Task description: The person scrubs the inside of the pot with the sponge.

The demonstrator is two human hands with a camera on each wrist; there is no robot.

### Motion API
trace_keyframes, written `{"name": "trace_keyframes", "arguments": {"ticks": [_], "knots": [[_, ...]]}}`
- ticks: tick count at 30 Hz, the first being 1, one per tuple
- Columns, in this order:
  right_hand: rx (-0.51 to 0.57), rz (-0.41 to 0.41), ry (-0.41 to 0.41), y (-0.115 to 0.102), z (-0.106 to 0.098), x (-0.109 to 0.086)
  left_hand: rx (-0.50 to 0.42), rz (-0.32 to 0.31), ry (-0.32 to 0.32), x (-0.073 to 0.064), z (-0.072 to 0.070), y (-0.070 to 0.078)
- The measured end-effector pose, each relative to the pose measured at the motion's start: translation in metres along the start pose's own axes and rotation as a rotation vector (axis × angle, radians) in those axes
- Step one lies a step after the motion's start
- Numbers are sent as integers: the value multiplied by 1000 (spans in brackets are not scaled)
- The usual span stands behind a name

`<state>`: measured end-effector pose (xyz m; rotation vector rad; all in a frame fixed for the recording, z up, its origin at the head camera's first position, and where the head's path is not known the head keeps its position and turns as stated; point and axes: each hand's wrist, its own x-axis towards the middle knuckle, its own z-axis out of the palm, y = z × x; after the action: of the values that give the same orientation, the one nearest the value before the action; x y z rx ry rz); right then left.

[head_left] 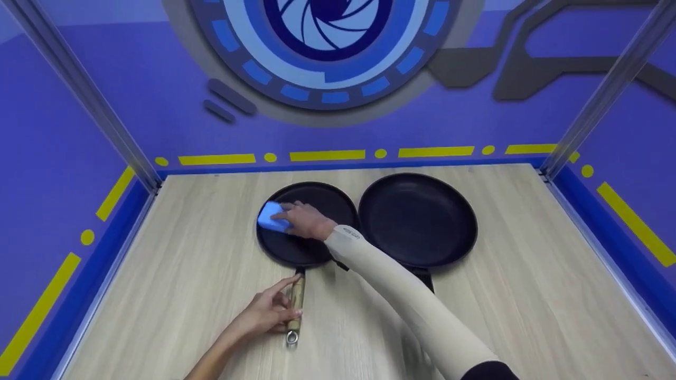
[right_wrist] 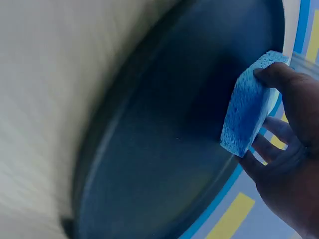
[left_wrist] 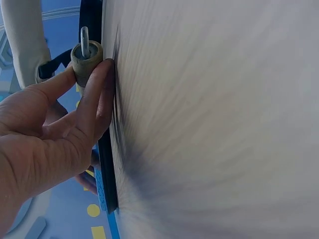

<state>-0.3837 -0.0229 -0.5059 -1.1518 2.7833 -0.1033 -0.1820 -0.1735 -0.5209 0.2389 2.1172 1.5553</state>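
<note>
A black flat pan [head_left: 298, 250] lies on the table with its wooden handle [head_left: 297, 301] toward me. My left hand [head_left: 266, 311] holds that handle between thumb and fingers, close to its metal hanging ring [left_wrist: 85, 42]. In my right hand [head_left: 306, 219] is a blue sponge [head_left: 273, 216], pinched between thumb and fingers at the pan's left side. The right wrist view shows the sponge's porous faces [right_wrist: 246, 109] and the thumb on its upper part. Whether its underside touches the pan is hard to tell.
Right beside the flat pan stands a larger, deeper black frying pan [head_left: 417, 221], its handle partly behind my right sleeve [head_left: 412, 295]. Blue printed walls [head_left: 327, 132] enclose the wooden table [head_left: 200, 237] at the back and both sides.
</note>
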Motion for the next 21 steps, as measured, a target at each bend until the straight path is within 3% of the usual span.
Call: {"name": "trace_keyframes", "arguments": {"ticks": [5, 8, 14, 17, 21], "knots": [[6, 160, 39, 11, 2, 9, 15, -19, 5, -1, 1, 1], [41, 179, 33, 19, -2, 8, 15, -19, 5, 1, 2, 2], [40, 8, -23, 18, -8, -10, 14, -30, 20, -2, 2, 4], [42, -90, -62, 12, -7, -28, 10, -32, 23, -4, 3, 3], [33, -144, -123, 4, -12, -56, 29, -13, 27, -2, 3, 4]]}}
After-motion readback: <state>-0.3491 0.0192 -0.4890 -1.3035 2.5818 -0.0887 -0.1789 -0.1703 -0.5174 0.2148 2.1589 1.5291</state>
